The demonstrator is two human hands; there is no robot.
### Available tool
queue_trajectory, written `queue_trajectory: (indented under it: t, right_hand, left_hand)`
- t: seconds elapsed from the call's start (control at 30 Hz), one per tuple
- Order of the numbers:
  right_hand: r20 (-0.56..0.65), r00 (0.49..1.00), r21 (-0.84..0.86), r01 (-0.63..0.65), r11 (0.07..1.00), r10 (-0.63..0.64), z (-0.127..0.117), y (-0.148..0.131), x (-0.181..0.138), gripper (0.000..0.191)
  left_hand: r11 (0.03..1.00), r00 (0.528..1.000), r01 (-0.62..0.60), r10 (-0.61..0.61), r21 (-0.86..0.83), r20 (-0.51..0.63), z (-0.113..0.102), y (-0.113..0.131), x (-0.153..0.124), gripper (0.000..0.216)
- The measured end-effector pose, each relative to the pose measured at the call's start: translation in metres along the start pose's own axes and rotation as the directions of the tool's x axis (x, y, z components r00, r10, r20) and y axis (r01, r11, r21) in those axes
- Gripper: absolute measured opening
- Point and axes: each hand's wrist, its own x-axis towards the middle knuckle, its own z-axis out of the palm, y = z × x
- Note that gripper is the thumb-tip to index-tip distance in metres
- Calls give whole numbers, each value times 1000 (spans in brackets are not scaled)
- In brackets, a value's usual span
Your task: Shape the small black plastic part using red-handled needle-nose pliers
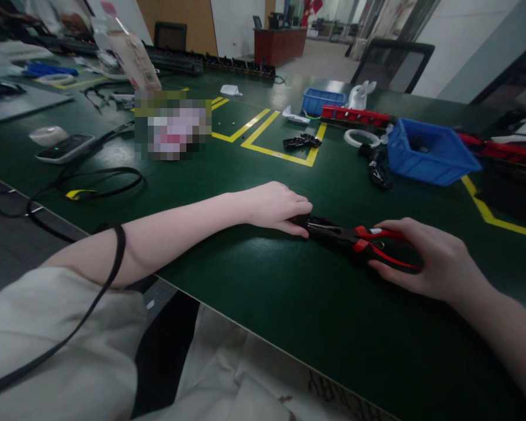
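So we're working at a green tabletop (pixel 263 316), a blue bin (pixel 429 156) sitting off to the right. Just above the tabletop, the red-handled pliers (pixel 362 235) are pointing left, handles spread, our right grip (pixel 438 257) curling loosely round them. Our left grip (pixel 276 206) is pinching, nearly closed, a small black piece (pixel 301 220) by their tips.

Dim indoor light; faint sheen on green table (pixel 254 292); edges stretched; patch (pixel 173 126) pixelated.

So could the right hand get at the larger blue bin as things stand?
Probably yes: the blue bin sits beyond the right hand, and nothing visible stands between them. That hand holds red-handled pliers, though, so it would likely need freeing to grasp properly.
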Motion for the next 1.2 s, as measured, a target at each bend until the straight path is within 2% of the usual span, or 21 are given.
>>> queue_trajectory:
  t: [0.27,0.53,0.67,0.83,1.0,1.2]
  right_hand:
    - [29,999,-12,22,1000,-22,-5,1,0,42]
    - [45,997,66,-63,996,60,0,-2,-3,43]
    - [44,998,59,-46,997,43,-1,0,-3,42]
    - [22,996,97,-89,991,87,-2,-1,-3,40]
    - [-39,998,82,-37,996,40,-1,1,-5,46]
    - [-58,997,74,-51,996,55,-2,3,-8,48]
  left_hand:
    - [1000,1000,10,-10,-5,19,-1,3,1,39]
    - [1000,999,19,-18,-25,28,-1,3,3,41]
    - [1000,1000,10,-9,-17,28,-1,3,3,41]
    - [1000,1000,1,-1,-22,12,0,1,2,41]
    - [1000,1000,-7,7,0,-14,2,0,1,40]
    - [999,997,-47,47,10,-53,5,-1,0,43]
